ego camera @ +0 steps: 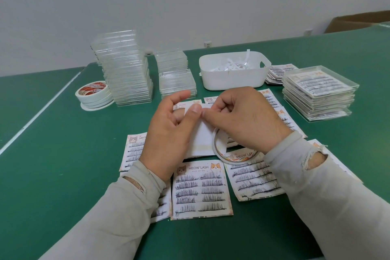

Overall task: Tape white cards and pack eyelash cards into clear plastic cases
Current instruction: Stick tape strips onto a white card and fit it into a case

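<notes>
Head view: white card (202,133) largely hidden behind both hands (211,120).

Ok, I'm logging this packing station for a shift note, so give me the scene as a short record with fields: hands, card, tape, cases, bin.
left hand: left hand pinches the white card by its top edge
right hand: right hand pinches at the same top edge
tape in use: thin tape roll lies on the eyelash cards under the right hand
spare tape: stacked tape rolls at far left
empty cases: tall stack of clear cases
packed cases: stack of filled cases at right
bin: white bin holds paper strips
surface: green table
</notes>
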`<control>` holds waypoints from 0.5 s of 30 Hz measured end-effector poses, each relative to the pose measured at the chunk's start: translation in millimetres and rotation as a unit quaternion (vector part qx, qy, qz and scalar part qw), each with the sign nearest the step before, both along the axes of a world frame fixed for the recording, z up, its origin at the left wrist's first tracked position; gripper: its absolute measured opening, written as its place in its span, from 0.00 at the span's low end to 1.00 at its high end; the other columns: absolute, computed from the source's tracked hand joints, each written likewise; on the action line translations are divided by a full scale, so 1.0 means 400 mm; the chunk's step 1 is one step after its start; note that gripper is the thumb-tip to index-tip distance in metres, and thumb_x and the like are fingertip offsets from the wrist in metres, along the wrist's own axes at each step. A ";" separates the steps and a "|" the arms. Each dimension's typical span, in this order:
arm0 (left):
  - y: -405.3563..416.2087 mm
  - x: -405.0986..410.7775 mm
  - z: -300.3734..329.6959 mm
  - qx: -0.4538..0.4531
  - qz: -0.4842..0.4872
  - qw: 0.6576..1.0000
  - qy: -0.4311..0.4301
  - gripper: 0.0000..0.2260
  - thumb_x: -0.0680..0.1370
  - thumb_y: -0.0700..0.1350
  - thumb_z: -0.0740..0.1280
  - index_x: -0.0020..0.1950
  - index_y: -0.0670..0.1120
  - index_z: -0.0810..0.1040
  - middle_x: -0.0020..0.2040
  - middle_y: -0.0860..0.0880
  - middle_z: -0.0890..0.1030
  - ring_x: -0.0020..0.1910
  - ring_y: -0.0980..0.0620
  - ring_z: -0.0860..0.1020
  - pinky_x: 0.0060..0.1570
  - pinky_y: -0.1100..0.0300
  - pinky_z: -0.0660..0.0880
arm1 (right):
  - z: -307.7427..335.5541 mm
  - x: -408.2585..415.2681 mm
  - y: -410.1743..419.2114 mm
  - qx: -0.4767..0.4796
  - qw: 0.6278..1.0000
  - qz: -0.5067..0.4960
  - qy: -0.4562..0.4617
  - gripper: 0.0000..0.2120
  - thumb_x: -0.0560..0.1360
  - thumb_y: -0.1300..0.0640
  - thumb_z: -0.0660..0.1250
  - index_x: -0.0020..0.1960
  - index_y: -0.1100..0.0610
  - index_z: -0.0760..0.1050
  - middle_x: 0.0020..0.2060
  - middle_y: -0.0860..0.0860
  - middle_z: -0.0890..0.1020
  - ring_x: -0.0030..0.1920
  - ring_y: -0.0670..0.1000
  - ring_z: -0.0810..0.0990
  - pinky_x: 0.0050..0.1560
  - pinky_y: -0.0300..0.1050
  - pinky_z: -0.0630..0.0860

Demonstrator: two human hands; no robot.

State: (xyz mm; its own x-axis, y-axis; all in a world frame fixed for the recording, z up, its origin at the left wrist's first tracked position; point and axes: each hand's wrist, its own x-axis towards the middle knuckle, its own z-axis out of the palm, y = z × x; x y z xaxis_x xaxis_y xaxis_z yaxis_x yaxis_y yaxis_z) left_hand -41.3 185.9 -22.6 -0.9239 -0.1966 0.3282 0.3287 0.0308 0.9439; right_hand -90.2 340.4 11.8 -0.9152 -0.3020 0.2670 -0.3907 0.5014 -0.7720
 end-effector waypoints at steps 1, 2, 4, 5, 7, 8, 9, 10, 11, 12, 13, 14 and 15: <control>0.002 -0.001 -0.001 0.058 -0.037 0.997 -0.042 0.13 0.78 0.47 0.69 0.62 0.46 0.78 0.47 0.48 0.87 0.45 0.53 0.85 0.44 0.59 0.81 | 0.001 -0.001 0.000 0.002 1.000 -0.003 0.002 0.14 0.72 0.45 0.75 0.33 0.53 0.79 0.21 0.41 0.76 0.23 0.41 0.72 0.32 0.39 0.68; 0.003 -0.001 -0.002 0.092 -0.057 0.992 -0.070 0.14 0.77 0.47 0.69 0.61 0.43 0.80 0.50 0.42 0.87 0.48 0.46 0.85 0.49 0.51 0.82 | 0.002 -0.002 0.002 0.009 1.000 -0.006 0.004 0.14 0.72 0.45 0.75 0.33 0.52 0.78 0.21 0.41 0.76 0.23 0.40 0.72 0.32 0.39 0.69; 0.002 -0.003 -0.004 0.041 -0.033 0.996 -0.072 0.09 0.81 0.45 0.67 0.56 0.41 0.83 0.51 0.38 0.86 0.50 0.40 0.84 0.55 0.40 0.80 | 0.005 -0.002 0.006 0.028 1.000 -0.007 0.005 0.14 0.72 0.45 0.75 0.34 0.53 0.80 0.21 0.41 0.76 0.23 0.41 0.72 0.31 0.38 0.69; 0.000 -0.007 -0.007 -0.005 -0.005 0.998 -0.057 0.08 0.83 0.44 0.66 0.55 0.43 0.85 0.50 0.39 0.86 0.49 0.39 0.84 0.54 0.37 0.79 | 0.008 -0.002 0.008 0.027 1.000 0.002 0.001 0.14 0.73 0.46 0.74 0.34 0.53 0.81 0.21 0.41 0.76 0.23 0.41 0.72 0.29 0.35 0.68; -0.002 -0.011 -0.005 -0.068 0.037 0.997 -0.019 0.10 0.84 0.44 0.65 0.52 0.46 0.85 0.46 0.42 0.87 0.45 0.43 0.83 0.48 0.40 0.80 | 0.017 -0.003 0.016 0.004 0.999 0.029 -0.019 0.14 0.74 0.48 0.74 0.35 0.55 0.84 0.21 0.43 0.77 0.20 0.41 0.70 0.25 0.29 0.64; -0.005 -0.012 -0.002 -0.082 0.052 0.995 -0.007 0.10 0.84 0.44 0.64 0.51 0.47 0.85 0.45 0.43 0.86 0.42 0.47 0.82 0.45 0.44 0.80 | 0.022 -0.004 0.022 -0.004 0.999 0.035 -0.028 0.13 0.75 0.49 0.74 0.35 0.55 0.85 0.21 0.44 0.78 0.19 0.42 0.69 0.23 0.29 0.64; -0.009 -0.012 0.002 -0.085 0.069 0.994 -0.001 0.10 0.84 0.44 0.64 0.50 0.47 0.85 0.44 0.45 0.86 0.41 0.50 0.82 0.42 0.47 0.80 | 0.028 -0.008 0.028 -0.006 0.999 0.030 -0.031 0.13 0.75 0.48 0.74 0.35 0.55 0.85 0.21 0.44 0.78 0.18 0.42 0.68 0.22 0.29 0.63; -0.014 -0.014 0.005 -0.079 0.084 0.993 0.003 0.10 0.84 0.44 0.64 0.49 0.47 0.85 0.44 0.45 0.86 0.41 0.51 0.82 0.41 0.50 0.80 | 0.033 -0.011 0.036 -0.008 0.999 0.022 -0.031 0.13 0.74 0.48 0.75 0.35 0.54 0.85 0.20 0.45 0.77 0.18 0.42 0.67 0.21 0.29 0.63; -0.020 -0.014 0.005 -0.069 0.093 0.993 0.002 0.10 0.84 0.43 0.64 0.49 0.46 0.85 0.44 0.44 0.86 0.42 0.49 0.83 0.42 0.51 0.81 | 0.035 -0.014 0.046 -0.012 0.999 0.017 -0.030 0.13 0.74 0.47 0.75 0.35 0.54 0.85 0.20 0.45 0.77 0.18 0.42 0.67 0.21 0.29 0.63; -0.026 -0.015 0.004 -0.061 0.095 0.994 0.000 0.10 0.84 0.43 0.64 0.50 0.45 0.85 0.45 0.43 0.86 0.44 0.45 0.84 0.45 0.49 0.81 | 0.036 -0.016 0.053 -0.015 0.999 0.018 -0.030 0.14 0.74 0.47 0.75 0.35 0.55 0.85 0.21 0.45 0.78 0.18 0.42 0.68 0.21 0.29 0.64; -0.030 -0.014 0.003 -0.054 0.092 0.994 -0.005 0.10 0.84 0.44 0.64 0.51 0.44 0.85 0.46 0.42 0.86 0.46 0.42 0.84 0.47 0.48 0.81 | 0.037 -0.016 0.058 -0.013 0.999 0.024 -0.032 0.14 0.74 0.47 0.75 0.36 0.55 0.85 0.21 0.43 0.78 0.19 0.42 0.68 0.22 0.29 0.64; -0.031 -0.013 0.004 -0.049 0.087 0.995 -0.009 0.10 0.84 0.44 0.64 0.52 0.44 0.84 0.47 0.43 0.87 0.48 0.40 0.84 0.47 0.48 0.82 | 0.035 -0.013 0.058 -0.008 0.999 0.030 -0.032 0.14 0.74 0.47 0.75 0.36 0.55 0.84 0.20 0.42 0.76 0.19 0.42 0.68 0.23 0.29 0.64; -0.031 -0.013 0.005 -0.049 0.085 0.995 -0.012 0.10 0.84 0.44 0.64 0.52 0.44 0.84 0.47 0.43 0.87 0.48 0.39 0.84 0.48 0.48 0.82 | 0.032 -0.012 0.056 -0.004 0.999 0.030 -0.029 0.14 0.74 0.47 0.75 0.36 0.56 0.83 0.18 0.40 0.74 0.19 0.42 0.69 0.25 0.30 0.64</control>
